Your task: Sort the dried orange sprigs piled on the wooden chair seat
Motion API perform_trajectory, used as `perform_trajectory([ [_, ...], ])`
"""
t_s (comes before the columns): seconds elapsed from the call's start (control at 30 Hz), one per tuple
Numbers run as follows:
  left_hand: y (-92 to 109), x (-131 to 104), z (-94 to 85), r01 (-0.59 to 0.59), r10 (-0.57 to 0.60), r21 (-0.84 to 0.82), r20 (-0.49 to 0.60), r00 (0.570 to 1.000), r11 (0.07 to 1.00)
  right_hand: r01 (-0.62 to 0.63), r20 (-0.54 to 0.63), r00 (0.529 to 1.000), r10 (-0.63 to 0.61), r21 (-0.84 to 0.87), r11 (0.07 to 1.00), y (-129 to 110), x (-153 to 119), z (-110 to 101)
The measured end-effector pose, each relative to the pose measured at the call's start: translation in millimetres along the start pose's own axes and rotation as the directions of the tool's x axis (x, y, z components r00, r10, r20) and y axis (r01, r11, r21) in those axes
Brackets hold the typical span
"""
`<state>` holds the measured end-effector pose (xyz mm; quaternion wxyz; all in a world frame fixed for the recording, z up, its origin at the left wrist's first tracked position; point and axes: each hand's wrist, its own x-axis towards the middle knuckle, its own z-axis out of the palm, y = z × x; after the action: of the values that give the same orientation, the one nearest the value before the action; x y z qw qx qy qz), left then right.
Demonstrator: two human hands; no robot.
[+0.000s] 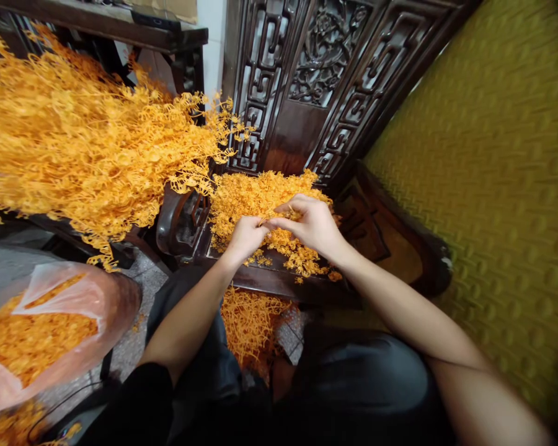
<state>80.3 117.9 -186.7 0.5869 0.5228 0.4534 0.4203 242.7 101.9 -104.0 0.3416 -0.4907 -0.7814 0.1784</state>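
Observation:
Above a heap of small orange-yellow plastic flower pieces (255, 192), both of my hands meet at the fingertips. My left hand (247, 238) is closed, its thumb and fingers pinching a small orange plastic flower piece (262, 222) that is mostly hidden. My right hand (312, 224) comes in from the right, its thumb reaching to the left fingertips and its forefinger curved above. A bit of orange shows between the right fingers, but its exact shape is too small to tell. The heap lies on the seat of a dark carved wooden chair (302, 286).
A large bundle of orange branching plastic stems (84, 136) spreads at left. Below it stands a pinkish plastic bag (116, 297) filled with orange pieces. More orange stems (251, 319) lie beneath the seat, between my knees. A textured yellow-green surface (506, 204) rises on the right.

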Motion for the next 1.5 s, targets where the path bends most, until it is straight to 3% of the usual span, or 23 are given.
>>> perform_trajectory([
  [0.07, -0.5, -1.0, 0.4, -0.060, 0.059, 0.085, 0.008, 0.998, 0.995, 0.083, -0.064, 0.994, -0.092, -0.130, 0.988, 9.9, 4.4, -0.9],
  [0.13, 0.3, -2.4, -1.7, -0.091, 0.086, 0.136, 0.042, 0.995, 0.986, 0.077, -0.143, 0.984, -0.109, -0.214, 0.974, 26.3, 9.7, -7.4],
  [0.2, 2.5, -3.8, -5.5, -0.119, 0.114, 0.200, 0.038, 0.993, 0.972, -0.022, -0.254, 0.966, -0.036, -0.221, 0.975, 45.6, 14.0, -17.4],
  [0.27, 5.1, -4.6, -9.6, -0.144, 0.149, 0.292, 0.007, 0.989, 0.946, -0.168, -0.318, 0.939, 0.129, -0.098, 0.981, 60.6, 15.3, -27.6],
  [0.3, 6.2, -4.7, -11.3, -0.144, 0.155, 0.328, -0.008, 0.988, 0.934, -0.226, -0.304, 0.928, 0.215, -0.001, 0.974, 64.1, 14.5, -31.8],
  [0.37, 7.7, -4.0, -13.4, -0.129, 0.148, 0.361, -0.024, 0.989, 0.923, -0.273, -0.171, 0.938, 0.302, 0.175, 0.946, 61.5, 10.4, -36.7],
  [0.47, 9.2, -2.3, -12.2, -0.107, 0.131, 0.385, -0.039, 0.991, 0.917, -0.196, 0.048, 0.981, 0.191, 0.221, 0.955, 39.6, 2.8, -33.4],
  [0.6, 11.6, -3.1, -6.3, -0.126, 0.166, 0.402, -0.066, 0.984, 0.907, -0.024, 0.083, 0.996, 0.023, 0.014, 1.000, 13.0, -0.5, -17.5],
  [0.67, 13.0, -4.4, -4.4, -0.120, 0.148, 0.313, -0.068, 0.987, 0.942, 0.035, 0.091, 0.996, -0.027, -0.085, 0.996, 10.2, 0.9, -12.7],
  [0.73, 14.7, -5.6, -4.8, -0.053, 0.055, 0.084, -0.023, 0.998, 0.995, 0.055, 0.095, 0.995, -0.041, -0.155, 0.986, 13.1, 3.1, -14.3],
  [0.83, 17.7, -6.3, -9.0, 0.096, -0.040, -0.302, 0.187, 0.982, 0.948, 0.051, 0.047, 0.998, -0.043, -0.183, 0.982, 20.0, 6.1, -28.3],
  [0.9, 18.8, -5.7, -12.2, 0.131, -0.020, -0.372, 0.287, 0.958, 0.919, 0.048, -0.024, 0.998, -0.053, -0.163, 0.985, 21.1, 6.4, -41.1],
  [0.97, 18.1, -4.4, -13.8, 0.071, -0.006, -0.270, 0.233, 0.972, 0.960, 0.024, -0.094, 0.995, -0.034, -0.101, 0.995, 16.9, 4.4, -52.4],
  [1.03, 15.6, -3.5, -13.2, -0.064, 0.063, 0.021, 0.070, 0.996, 0.998, -0.004, -0.149, 0.989, 0.001, -0.021, 1.000, 7.8, 0.5, -59.3],
  [1.07, 14.0, -3.5, -12.1, -0.131, 0.135, 0.207, -0.008, 0.991, 0.970, -0.007, -0.164, 0.987, 0.006, -0.003, 1.000, 2.0, -1.7, -60.5],
  [1.13, 11.1, -5.5, -8.7, -0.220, 0.296, 0.517, -0.068, 0.953, 0.827, 0.041, -0.161, 0.986, -0.051, -0.066, 0.997, -9.9, -5.6, -57.9],
  [1.2, 9.7, -10.2, -4.0, -0.263, 0.388, 0.674, -0.039, 0.921, 0.690, 0.159, -0.057, 0.983, -0.176, -0.224, 0.962, -19.5, -8.1, -49.0],
  [1.27, 10.5, -16.9, 1.6, -0.279, 0.400, 0.768, 0.031, 0.916, 0.577, 0.283, 0.135, 0.959, -0.249, -0.396, 0.873, -24.8, -8.9, -36.1],
  [1.37, 14.4, -26.2, 8.7, -0.275, 0.346, 0.875, 0.134, 0.929, 0.399, 0.373, 0.368, 0.911, -0.186, -0.544, 0.752, -25.5, -8.6, -21.2],
  [1.43, 16.7, -28.1, 9.8, -0.293, 0.312, 0.896, 0.188, 0.931, 0.335, 0.349, 0.381, 0.912, -0.149, -0.535, 0.770, -23.5, -8.1, -22.4],
  [1.5, 17.0, -25.2, 6.1, -0.306, 0.283, 0.890, 0.214, 0.935, 0.338, 0.279, 0.307, 0.940, -0.146, -0.450, 0.849, -20.8, -7.0, -33.7],
])
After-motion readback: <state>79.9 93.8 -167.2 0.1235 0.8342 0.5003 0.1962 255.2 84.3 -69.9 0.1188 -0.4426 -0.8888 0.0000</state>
